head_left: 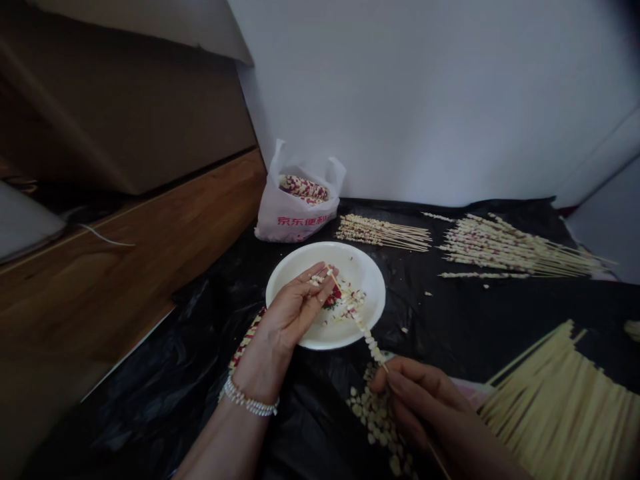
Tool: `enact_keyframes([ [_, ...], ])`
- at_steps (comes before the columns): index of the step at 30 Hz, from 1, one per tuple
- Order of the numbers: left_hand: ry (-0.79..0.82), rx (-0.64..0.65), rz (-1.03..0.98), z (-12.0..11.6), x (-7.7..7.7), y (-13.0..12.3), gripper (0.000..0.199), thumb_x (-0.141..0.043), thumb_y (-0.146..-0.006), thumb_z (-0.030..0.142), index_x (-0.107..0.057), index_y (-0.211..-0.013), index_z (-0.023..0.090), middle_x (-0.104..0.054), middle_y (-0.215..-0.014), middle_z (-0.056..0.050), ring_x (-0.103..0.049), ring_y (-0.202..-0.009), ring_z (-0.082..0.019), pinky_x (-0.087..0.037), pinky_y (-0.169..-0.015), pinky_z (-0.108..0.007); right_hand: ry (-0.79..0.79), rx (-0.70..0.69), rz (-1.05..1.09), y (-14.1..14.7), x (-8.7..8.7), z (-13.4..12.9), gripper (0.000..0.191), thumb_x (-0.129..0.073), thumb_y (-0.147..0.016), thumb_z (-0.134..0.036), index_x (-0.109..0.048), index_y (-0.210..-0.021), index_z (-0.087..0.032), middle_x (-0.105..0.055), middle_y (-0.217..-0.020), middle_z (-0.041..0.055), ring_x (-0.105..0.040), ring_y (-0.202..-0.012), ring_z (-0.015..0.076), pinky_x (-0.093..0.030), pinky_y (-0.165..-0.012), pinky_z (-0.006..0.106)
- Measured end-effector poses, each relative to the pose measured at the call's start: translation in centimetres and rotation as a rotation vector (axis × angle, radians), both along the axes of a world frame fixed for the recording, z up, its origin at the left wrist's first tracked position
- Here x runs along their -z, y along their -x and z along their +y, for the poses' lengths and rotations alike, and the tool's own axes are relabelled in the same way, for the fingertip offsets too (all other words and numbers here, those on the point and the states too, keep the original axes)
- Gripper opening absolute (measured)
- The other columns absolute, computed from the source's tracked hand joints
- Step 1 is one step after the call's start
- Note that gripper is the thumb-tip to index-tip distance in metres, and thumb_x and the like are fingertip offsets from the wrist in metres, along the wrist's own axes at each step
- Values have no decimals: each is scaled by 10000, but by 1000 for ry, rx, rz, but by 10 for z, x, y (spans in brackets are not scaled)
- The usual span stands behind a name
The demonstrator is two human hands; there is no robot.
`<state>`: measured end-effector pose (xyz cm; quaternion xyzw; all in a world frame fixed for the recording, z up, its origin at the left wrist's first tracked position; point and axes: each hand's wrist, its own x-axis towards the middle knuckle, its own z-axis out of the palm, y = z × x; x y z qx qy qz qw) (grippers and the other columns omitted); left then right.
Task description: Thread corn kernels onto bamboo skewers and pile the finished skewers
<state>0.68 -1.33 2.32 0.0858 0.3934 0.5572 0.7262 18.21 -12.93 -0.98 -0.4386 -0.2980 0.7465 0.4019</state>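
My left hand (295, 303) reaches over a white bowl (277, 287), palm up, its fingers pinched at the tip of a skewer beside a pale kernel. Low on the right, my right hand (425, 400) grips the same skewer (371, 343), which is threaded with pale kernels and slants up toward the left hand. Loose kernels (353, 300) and something red lie in the bowl. More pale pieces (377, 420) lie on the black sheet, partly hidden by my right hand. A speckled corn cob (246, 340) shows behind my left wrist.
A white plastic bag (295, 217) of red-and-white cobs stands behind the bowl. Threaded skewers lie in a small bundle (383, 232) and a larger one (515, 248) at the back right. Bare sticks (570, 407) fill the front right. A wooden board (200, 220) borders the left.
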Motion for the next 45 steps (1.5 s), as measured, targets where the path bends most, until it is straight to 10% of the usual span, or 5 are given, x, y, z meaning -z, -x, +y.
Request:
enact_keyframes([
  [23,6,-142,-83,4,1,1,271,-511,-881,52,-634,-1122,64,-737,-845,-108,-718,-733,-142,-595,-676,-184,12,-44,36,1,0,1,296,-713,-772,-491,-706,-733,-197,-328,-406,-93,-206,-402,56,-134,-402,184],
  [45,-55,-148,5,3,3,0,487,-520,-809,-83,-598,-1226,156,-667,-1196,-156,-659,-1036,-212,-545,-870,-253,20,-105,-5,0,1,-1,337,-698,-761,-524,-693,-729,-189,-365,-376,-90,-223,-375,56,-117,-411,220],
])
